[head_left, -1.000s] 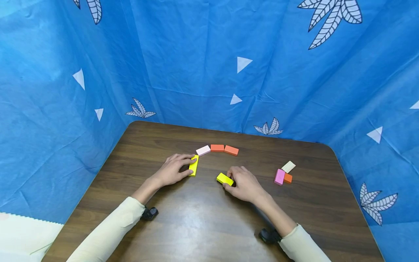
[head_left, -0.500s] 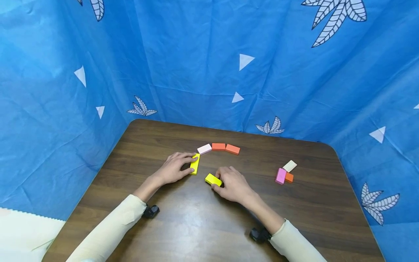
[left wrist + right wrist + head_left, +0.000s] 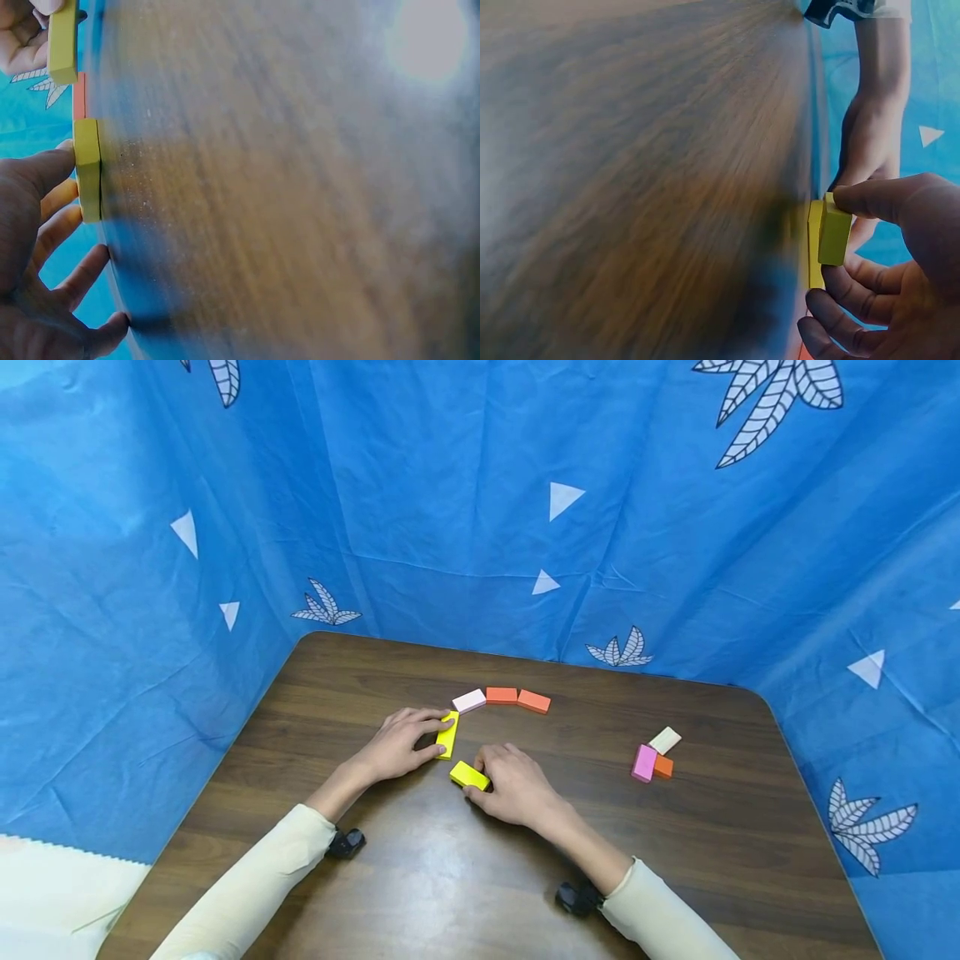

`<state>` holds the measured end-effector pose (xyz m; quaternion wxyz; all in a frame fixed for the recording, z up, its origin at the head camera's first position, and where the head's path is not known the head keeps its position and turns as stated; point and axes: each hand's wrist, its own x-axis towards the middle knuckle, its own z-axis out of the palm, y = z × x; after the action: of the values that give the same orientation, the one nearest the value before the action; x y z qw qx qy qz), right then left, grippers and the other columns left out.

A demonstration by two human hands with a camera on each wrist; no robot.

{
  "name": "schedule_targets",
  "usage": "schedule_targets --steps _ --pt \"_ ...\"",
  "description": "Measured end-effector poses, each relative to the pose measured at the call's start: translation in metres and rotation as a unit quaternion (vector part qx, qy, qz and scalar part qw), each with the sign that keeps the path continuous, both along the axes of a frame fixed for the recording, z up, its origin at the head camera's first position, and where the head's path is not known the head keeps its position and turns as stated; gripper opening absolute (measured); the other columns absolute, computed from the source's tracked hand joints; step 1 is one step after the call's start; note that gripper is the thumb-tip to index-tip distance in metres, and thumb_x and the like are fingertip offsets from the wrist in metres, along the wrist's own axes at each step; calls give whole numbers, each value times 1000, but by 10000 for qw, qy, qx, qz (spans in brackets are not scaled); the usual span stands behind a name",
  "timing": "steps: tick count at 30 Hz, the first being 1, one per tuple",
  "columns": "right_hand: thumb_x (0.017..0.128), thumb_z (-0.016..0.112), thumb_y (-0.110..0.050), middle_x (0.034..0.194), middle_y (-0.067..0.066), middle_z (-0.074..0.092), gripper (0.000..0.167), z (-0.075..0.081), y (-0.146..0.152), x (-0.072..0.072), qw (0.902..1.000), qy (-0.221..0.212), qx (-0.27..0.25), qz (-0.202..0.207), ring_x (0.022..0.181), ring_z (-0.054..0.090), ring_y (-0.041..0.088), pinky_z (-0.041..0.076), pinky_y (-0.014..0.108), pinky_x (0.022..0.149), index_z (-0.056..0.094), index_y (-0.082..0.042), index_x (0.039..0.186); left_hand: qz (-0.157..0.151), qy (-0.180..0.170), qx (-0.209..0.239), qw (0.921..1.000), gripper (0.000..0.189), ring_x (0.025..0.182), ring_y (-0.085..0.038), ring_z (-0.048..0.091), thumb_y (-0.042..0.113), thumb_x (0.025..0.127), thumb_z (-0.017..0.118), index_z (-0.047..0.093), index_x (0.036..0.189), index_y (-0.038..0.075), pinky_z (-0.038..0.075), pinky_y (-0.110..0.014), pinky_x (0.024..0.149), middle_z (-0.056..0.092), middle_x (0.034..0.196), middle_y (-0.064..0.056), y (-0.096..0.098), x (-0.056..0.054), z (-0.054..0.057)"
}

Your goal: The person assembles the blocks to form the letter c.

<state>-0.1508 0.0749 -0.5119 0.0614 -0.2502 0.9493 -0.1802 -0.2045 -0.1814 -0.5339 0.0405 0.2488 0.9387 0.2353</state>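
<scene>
My left hand [image 3: 397,745] holds a flat yellow block [image 3: 447,735] on the table, thumb at its near end and fingertips toward its far end. Close to that far end begins a curved row: a pale pink block [image 3: 468,701], then a red-orange block [image 3: 502,695] and an orange block [image 3: 534,702]. Between thumb and fingers, my right hand [image 3: 517,785] pinches a second yellow block [image 3: 469,776], just in front of and right of the first. In the left wrist view this pinched block [image 3: 63,41] appears raised off the table.
To the right, a cream block [image 3: 665,740], a pink block [image 3: 643,763] and a small orange block [image 3: 663,767] lie bunched together. A blue patterned cloth [image 3: 465,527] hangs behind and beside the wooden table [image 3: 420,893]. Each wrist wears a black camera.
My right hand has moved left with its yellow block, bringing it near the other yellow block. The left hand and the row stay where they were; the head view shifted slightly.
</scene>
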Motion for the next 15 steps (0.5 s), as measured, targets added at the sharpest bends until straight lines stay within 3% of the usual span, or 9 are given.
schedule_targets --steps 15 --pt "90 84 -48 95 -6 64 39 -4 -19 -4 9996 -100 67 -251 81 51 13 43 27 66 66 -18 106 -18 -68 18 10000 51 148 -32 51 38 105 71 63 153 21 33 -70 123 54 166 1 -1 -1 -1"
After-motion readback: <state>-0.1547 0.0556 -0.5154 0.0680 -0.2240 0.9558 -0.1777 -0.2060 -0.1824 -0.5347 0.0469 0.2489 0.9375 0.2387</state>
